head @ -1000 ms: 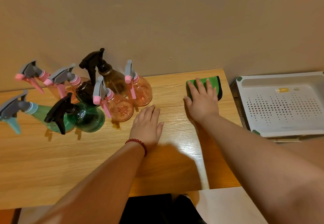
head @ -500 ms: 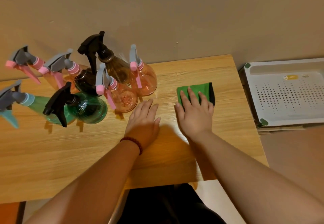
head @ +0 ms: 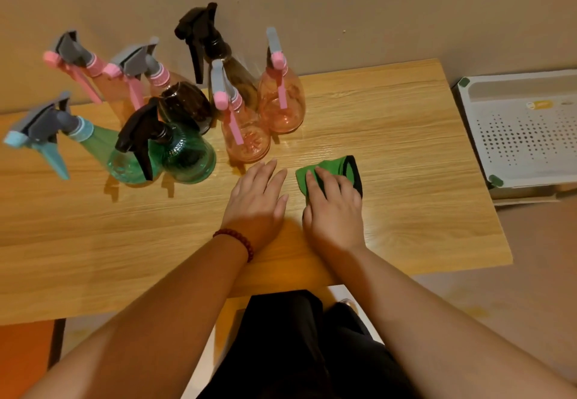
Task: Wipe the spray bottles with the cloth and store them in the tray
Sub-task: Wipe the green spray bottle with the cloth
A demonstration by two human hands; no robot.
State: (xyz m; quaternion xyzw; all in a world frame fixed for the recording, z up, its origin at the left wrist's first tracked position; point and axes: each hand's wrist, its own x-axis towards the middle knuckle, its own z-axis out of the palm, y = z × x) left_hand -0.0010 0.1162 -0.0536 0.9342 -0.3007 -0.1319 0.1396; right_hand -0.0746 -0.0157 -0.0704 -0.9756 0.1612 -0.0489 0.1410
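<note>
Several spray bottles stand clustered on the left half of the wooden table (head: pixel 406 227): pink ones (head: pixel 246 139), a green one with a black trigger (head: pixel 184 155), a teal one with a blue nozzle (head: pixel 96 139), and a brown one (head: pixel 239 78). A green cloth with a black edge (head: pixel 346 166) lies bunched at the table's middle. My right hand (head: pixel 334 211) presses on it with fingers curled into the fabric. My left hand (head: pixel 259 202) rests flat beside it, fingers apart, just short of the nearest pink bottle. The white perforated tray (head: pixel 512 91) sits off the table's right end.
The table backs onto a plain wall. The tray lies lower than the tabletop, on cardboard past the right edge. My dark-clothed lap is below the front edge, and an orange surface shows at the lower left.
My right hand dragged the cloth from the table's far right corner toward the middle, and the cloth is now bunched. The left hand stayed flat in place; the view shifted.
</note>
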